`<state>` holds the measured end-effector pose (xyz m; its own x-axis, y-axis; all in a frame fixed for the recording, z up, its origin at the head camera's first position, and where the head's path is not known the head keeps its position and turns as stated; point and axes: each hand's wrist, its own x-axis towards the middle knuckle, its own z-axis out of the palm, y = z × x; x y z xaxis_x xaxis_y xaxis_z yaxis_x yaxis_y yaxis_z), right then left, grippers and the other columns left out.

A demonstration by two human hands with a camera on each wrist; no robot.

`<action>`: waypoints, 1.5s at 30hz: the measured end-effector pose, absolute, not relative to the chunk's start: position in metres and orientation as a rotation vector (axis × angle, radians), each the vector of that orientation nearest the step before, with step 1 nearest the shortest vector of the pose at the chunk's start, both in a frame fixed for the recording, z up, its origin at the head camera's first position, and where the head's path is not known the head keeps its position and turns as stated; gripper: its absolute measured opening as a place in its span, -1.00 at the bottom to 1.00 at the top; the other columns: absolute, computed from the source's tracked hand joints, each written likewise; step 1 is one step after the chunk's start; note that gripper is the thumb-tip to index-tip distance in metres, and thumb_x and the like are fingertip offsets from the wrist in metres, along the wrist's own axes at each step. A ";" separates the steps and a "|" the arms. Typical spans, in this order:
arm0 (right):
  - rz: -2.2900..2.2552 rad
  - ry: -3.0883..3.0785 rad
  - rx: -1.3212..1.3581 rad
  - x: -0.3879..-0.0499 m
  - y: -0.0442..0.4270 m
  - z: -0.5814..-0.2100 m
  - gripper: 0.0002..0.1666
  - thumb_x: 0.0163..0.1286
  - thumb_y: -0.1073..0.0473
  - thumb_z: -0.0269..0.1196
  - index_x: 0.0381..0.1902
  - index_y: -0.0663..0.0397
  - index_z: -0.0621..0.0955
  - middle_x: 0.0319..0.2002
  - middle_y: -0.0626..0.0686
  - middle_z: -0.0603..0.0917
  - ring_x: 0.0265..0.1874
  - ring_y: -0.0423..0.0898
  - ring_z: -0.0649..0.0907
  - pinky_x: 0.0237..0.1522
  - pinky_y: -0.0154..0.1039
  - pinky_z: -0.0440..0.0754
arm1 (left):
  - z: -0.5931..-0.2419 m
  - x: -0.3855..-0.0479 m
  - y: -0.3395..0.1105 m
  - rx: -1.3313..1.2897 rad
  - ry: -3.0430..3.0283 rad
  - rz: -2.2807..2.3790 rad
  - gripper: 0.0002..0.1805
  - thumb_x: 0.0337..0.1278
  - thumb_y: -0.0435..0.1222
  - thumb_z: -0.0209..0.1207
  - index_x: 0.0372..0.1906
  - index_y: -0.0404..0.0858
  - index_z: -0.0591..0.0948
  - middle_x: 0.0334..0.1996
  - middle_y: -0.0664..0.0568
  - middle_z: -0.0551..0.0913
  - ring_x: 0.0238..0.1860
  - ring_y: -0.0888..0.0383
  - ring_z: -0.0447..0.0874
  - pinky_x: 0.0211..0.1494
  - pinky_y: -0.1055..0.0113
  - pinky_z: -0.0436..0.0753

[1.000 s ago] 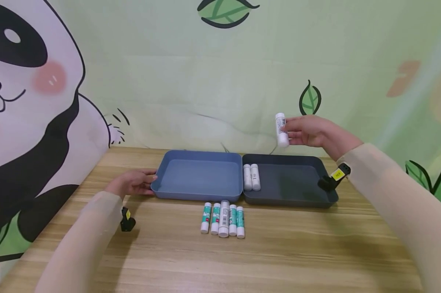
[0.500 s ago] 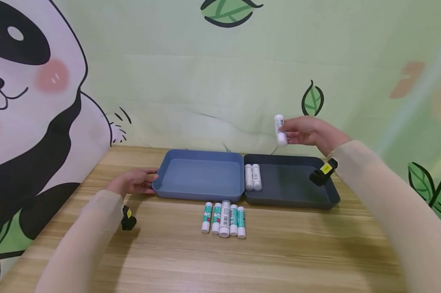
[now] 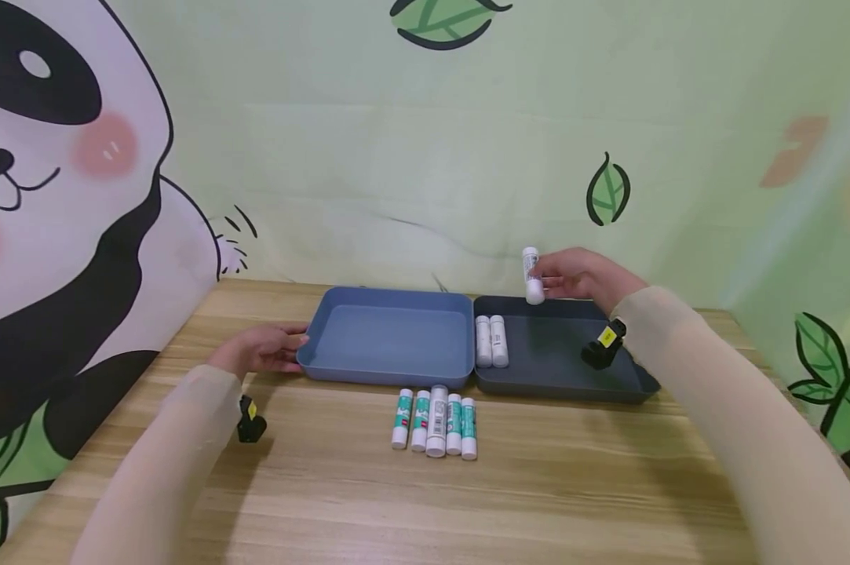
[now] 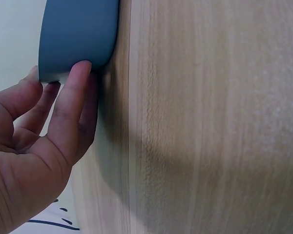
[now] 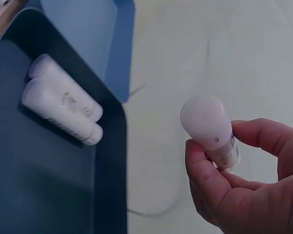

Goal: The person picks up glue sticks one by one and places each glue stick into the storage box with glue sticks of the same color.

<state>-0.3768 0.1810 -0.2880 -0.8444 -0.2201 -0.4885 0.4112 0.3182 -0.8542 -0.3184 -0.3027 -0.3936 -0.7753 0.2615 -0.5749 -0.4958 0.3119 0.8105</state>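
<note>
right hand [image 3: 580,275]: grasping; a white tube is pinched between thumb and fingertips, clear of the table.
white tube [image 3: 529,271]: in the air above the back part of the dark tray, close to upright with a slight tilt, a plain rounded end at the bottom; small dark print shows on its side, too small to read.
left hand [image 3: 265,349]: released, wrapped around nothing; its fairly straight fingers touch the outer wall of the blue tray at the left end, and the left wrist view shows them set about a corner.
dark tray [image 3: 562,390]: below the white tube, lying flat on the table to the right of the blue tray.
white pair [image 3: 498,341]: two white tubes lying side by side in the dark tray, just beside its left wall.
blue tray [image 3: 389,337]: flat on the table, its right edge against or just beside the dark tray's left edge; i cannot tell which.
green-labelled tubes [image 3: 401,420]: four, lying on the table in front of the trays, two on each side of a larger tube.
larger tube [image 3: 435,424]: white with dark print, in the middle of that row.
sleeves [image 3: 714,361]: cream, each with a small black device at the wrist.
table [image 3: 368,502]: pale wood grain.
backdrop [image 3: 326,173]: light green, printed with a panda and leaves.
</note>
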 end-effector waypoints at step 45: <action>-1.394 2.054 0.245 -0.396 0.173 -0.395 -0.45 0.39 0.33 0.26 0.30 0.30 0.41 -0.09 0.07 0.51 -0.15 -0.13 0.57 -0.16 -0.36 0.72 | -0.393 -0.319 -0.301 -0.217 1.938 1.529 -0.26 0.63 -0.26 -0.10 0.67 -0.23 -0.17 0.19 -0.14 0.43 -0.12 0.23 0.60 0.04 0.36 0.77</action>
